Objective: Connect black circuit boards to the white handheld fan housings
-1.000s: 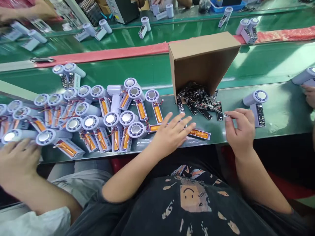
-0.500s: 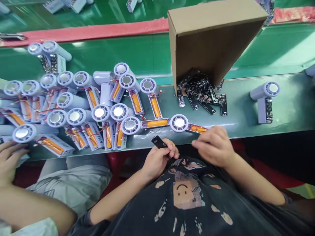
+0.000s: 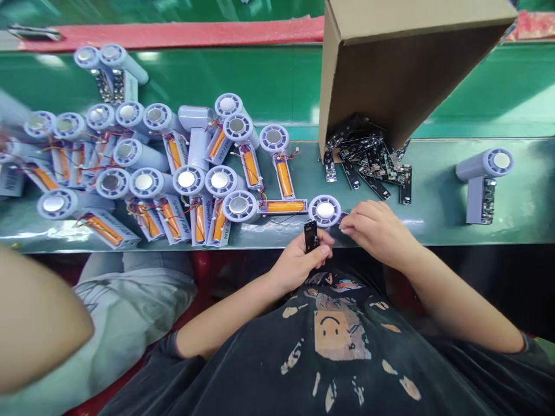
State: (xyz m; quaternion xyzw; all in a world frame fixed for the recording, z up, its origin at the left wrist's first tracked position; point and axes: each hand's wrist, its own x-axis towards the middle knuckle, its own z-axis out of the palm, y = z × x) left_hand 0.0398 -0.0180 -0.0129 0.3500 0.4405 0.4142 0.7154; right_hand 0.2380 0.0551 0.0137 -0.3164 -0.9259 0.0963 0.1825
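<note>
Black board (image 3: pixel 310 232) swung from slanted to upright, pinched in left hand (image 3: pixel 303 263) at the near fan (image 3: pixel 325 210) by the counter (image 3: pixel 433 214) edge, so apparently loose, mid-handling; right hand (image 3: pixel 375 231) curled just beside fan, can't tell on what.

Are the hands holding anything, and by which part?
The left hand holds a black board by its lower end. Whether the right hand holds anything, I can't tell.
</note>
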